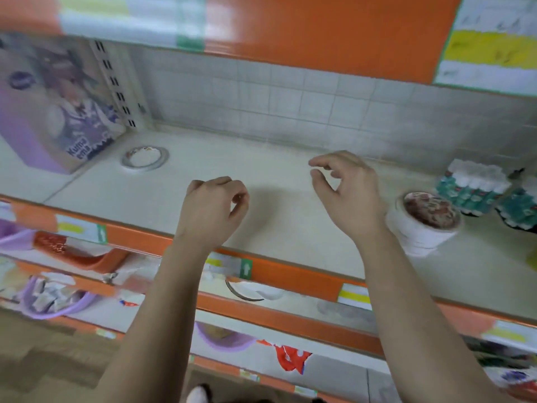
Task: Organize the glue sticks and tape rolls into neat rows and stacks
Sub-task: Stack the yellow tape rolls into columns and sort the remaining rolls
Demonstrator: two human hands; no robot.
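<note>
Hovering over the pale shelf point(290, 242), both hands hold nothing. The left hand point(213, 207) hangs near the middle of the view, its fingers loosely curled toward the palm. At about three o'clock from it is the right hand point(345, 190), fingers bent and relaxed, thumb and forefinger apart with nothing between them. A stack of tape rolls point(424, 225) stands at four o'clock from the right hand, just beside its outer edge; whether they touch cannot be told. At two o'clock from the stack, a pack of glue sticks point(473, 187) with white caps and teal bodies lies near the back wall. A second pack point(520, 210) is just beside it at the frame's edge. A single tape roll point(145, 158) lies flat at ten o'clock from the left hand, well apart from it and near a purple box point(58, 112).
</note>
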